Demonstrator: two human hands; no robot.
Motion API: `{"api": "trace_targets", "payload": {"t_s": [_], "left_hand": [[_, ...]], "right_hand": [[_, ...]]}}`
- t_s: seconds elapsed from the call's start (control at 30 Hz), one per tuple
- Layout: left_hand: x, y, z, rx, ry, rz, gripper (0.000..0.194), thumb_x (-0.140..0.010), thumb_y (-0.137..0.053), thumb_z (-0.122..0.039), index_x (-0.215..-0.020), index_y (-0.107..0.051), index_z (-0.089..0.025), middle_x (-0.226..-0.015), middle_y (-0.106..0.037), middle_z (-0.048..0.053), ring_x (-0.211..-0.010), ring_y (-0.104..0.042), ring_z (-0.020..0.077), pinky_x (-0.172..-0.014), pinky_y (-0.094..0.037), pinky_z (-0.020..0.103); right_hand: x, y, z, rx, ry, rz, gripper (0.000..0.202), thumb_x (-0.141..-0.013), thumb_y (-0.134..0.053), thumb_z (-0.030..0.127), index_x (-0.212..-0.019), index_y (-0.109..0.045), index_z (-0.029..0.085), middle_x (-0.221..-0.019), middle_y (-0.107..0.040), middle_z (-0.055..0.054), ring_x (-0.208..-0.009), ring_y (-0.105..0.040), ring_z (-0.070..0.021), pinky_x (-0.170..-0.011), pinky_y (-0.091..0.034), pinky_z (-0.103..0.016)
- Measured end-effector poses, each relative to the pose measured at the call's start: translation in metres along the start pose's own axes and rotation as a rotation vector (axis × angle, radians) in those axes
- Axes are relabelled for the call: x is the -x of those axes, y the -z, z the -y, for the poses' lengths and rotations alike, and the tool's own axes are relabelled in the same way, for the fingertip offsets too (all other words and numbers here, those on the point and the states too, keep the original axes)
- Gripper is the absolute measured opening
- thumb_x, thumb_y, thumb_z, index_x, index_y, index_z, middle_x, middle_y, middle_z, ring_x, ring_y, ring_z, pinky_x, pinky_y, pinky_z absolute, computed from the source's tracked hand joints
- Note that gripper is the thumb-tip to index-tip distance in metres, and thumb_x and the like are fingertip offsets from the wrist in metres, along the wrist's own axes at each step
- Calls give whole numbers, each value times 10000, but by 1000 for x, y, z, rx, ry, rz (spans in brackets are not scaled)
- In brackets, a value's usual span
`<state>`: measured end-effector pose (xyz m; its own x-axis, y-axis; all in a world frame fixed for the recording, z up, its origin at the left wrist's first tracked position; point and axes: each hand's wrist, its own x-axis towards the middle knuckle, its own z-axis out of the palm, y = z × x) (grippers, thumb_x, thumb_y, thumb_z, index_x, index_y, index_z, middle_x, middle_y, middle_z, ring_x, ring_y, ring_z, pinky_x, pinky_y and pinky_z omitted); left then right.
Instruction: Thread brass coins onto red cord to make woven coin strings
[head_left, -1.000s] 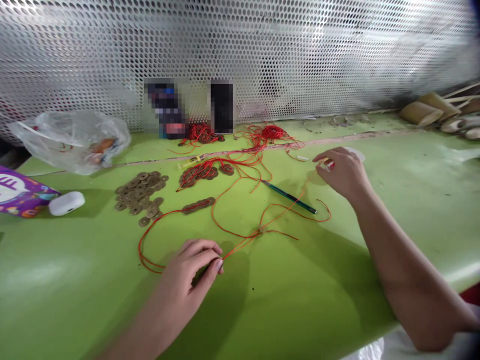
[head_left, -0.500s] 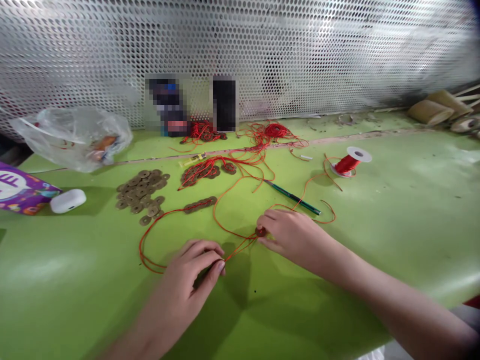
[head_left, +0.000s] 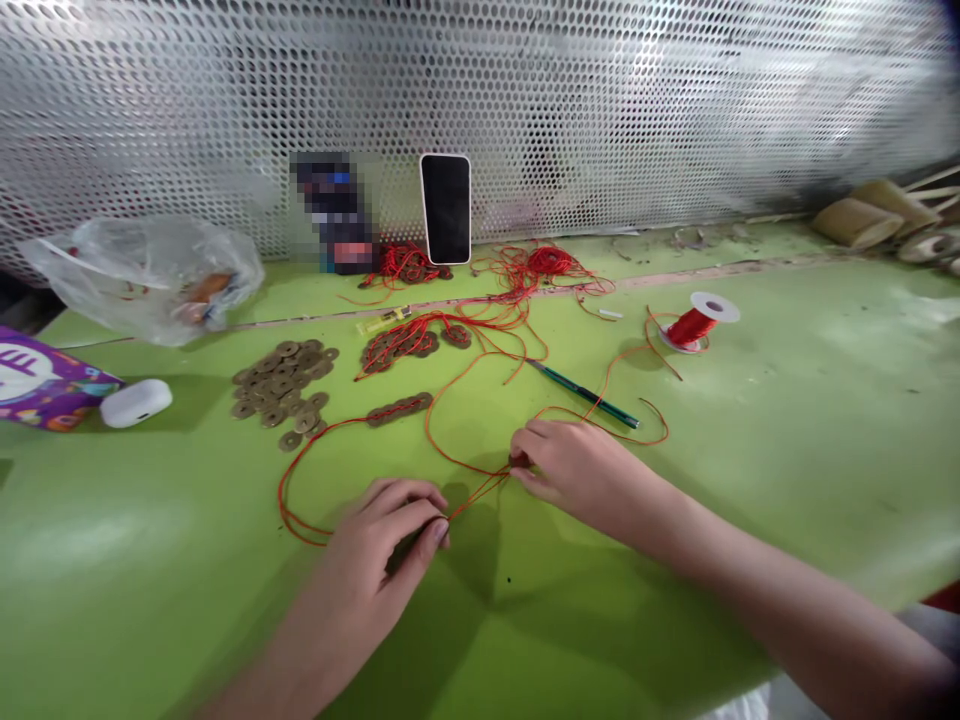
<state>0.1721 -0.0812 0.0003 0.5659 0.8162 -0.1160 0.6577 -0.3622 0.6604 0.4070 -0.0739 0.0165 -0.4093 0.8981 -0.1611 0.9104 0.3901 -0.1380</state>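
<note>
My left hand (head_left: 397,535) pinches the red cord (head_left: 466,500) low in the middle of the view. To its right, my right hand (head_left: 559,455) holds a brown coin (head_left: 519,461) between thumb and fingers, and the cord runs between both hands. A loop of cord curves left from my left hand up to a row of overlapping coins (head_left: 399,410). Behind that row is a bundle of coins strung with red cord (head_left: 397,347). A loose pile of coins (head_left: 281,380) lies at the left.
A green pen (head_left: 589,396) and a spool of red cord (head_left: 694,323) lie beyond my right hand. A phone (head_left: 448,210) leans on the perforated metal wall (head_left: 600,120). At the left are a plastic bag (head_left: 142,270), a white case (head_left: 136,403) and a purple package (head_left: 52,385).
The coin in my right hand has turned, showing less of its face. My right hand has shifted very slightly left; my left hand looks nearly still.
</note>
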Motion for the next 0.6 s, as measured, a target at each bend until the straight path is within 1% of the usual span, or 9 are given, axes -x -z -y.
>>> {"api": "trace_targets", "payload": {"t_s": [0.13,0.23,0.33,0.47,0.6], "left_hand": [[1,1,-2,4,3,8,261,-958,-396,-324,-847,-620,-248,-1013,-610,12,-999,-544,211,-844,-437,355],[2,1,-2,5,-1,-1,264,-955,-402,-326,-833,-620,-242,-1015,-612,19,-997,-545,214,-841,-441,351],[1,1,-2,-1,-10,-8,255,-951,-412,-318,-833,-624,-239,-1011,-615,20,-992,-550,212,-837,-447,346],[0,1,-1,1,-20,-24,256,-946,-414,-305,-827,-630,-235,-988,-623,16,-969,-567,204,-828,-461,336],[0,1,-1,-16,-25,-34,252,-939,-426,-302,-824,-641,-237,-973,-630,15,-957,-577,205,-813,-474,331]], "right_hand": [[0,-1,-1,24,5,-12,115,-909,-524,201,-872,-626,163,-826,-647,-24,-705,-629,-171,-554,-321,-289],[1,2,-3,-17,-14,-24,110,-879,-582,261,-898,-626,162,-879,-648,-30,-747,-632,-182,-575,-345,-284],[1,4,-5,-20,-17,-33,134,-871,-596,290,-887,-630,161,-891,-640,-32,-739,-626,-180,-583,-357,-282],[0,6,-5,-12,-36,-11,123,-874,-582,275,-887,-644,171,-891,-647,-29,-748,-628,-185,-569,-350,-282],[0,5,-4,20,-28,-12,117,-869,-565,241,-886,-657,170,-880,-655,-35,-764,-629,-189,-536,-317,-277]]}}
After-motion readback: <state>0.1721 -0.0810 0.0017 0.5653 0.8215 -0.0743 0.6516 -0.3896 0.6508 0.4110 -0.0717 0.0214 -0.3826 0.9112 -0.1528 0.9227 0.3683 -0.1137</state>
